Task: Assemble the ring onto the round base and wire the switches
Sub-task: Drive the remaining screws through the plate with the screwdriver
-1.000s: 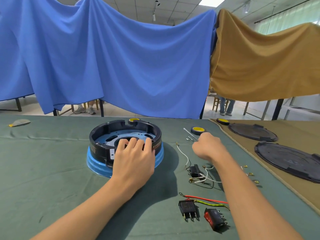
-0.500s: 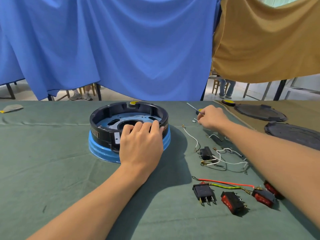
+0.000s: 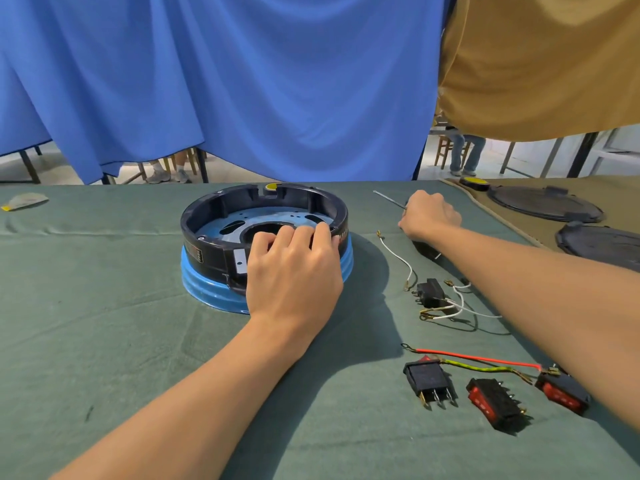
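Gripping the near rim of the black ring [image 3: 211,245], seated on the blue base [image 3: 202,284], the left hand [image 3: 294,271] steadies it while, right of the base, the right hand [image 3: 429,214] clenches a thin tool [image 3: 388,199], shaft angled ringward.

Left hand [image 3: 294,271] is reaching in palm-down, forearm running diagonally from the lower left, fingers curling over the near rim of the black ring [image 3: 207,252]. Right hand [image 3: 431,214] is sitting further out, forearm coming in from the right edge, fist gripping a thin-shafted screwdriver [image 3: 388,199], back of hand facing up.
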